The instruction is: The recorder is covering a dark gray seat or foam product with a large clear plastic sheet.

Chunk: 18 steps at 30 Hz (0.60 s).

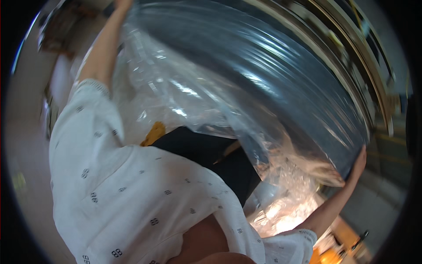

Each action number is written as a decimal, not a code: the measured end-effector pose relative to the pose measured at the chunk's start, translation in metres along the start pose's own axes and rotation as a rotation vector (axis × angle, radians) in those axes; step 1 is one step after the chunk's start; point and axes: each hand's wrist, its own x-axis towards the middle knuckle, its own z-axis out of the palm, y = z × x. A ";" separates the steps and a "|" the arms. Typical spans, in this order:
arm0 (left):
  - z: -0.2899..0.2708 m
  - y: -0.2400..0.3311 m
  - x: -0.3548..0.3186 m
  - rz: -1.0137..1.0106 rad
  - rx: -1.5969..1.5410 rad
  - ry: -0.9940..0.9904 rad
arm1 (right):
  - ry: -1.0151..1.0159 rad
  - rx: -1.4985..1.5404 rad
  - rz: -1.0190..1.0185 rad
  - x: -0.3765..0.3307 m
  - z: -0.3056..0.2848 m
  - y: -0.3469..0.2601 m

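Note:
A large blue-grey sheet-like panel with a glossy surface spans the upper view between my outstretched arms. Clear crinkled plastic film hangs from its near side and bunches toward the lower right. My right hand grips the panel's right end, its fingers partly hidden and blurred. At the upper left, my left hand is at the panel's other end. The picture's edge cuts it off, so its fingers do not show.
Long wooden rails or shelf edges run beyond the panel at the upper right. Below my right arm is an orange-brown surface with small items. A yellow piece shows beside my dark lower clothing.

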 end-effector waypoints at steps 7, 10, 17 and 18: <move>-0.071 0.227 -0.029 -0.699 -0.978 -1.066 | 0.358 -1.050 -0.462 -0.064 -0.049 -0.125; -0.046 0.139 -0.032 -0.375 -0.441 -0.385 | -0.159 0.245 -0.453 -0.102 0.073 -0.244; -0.045 0.211 -0.050 -0.493 -0.619 -0.442 | -1.442 0.324 -0.146 -0.331 0.162 -0.292; -0.036 0.200 -0.048 -0.490 -0.622 -0.448 | -1.186 0.178 -0.414 -0.335 0.173 -0.286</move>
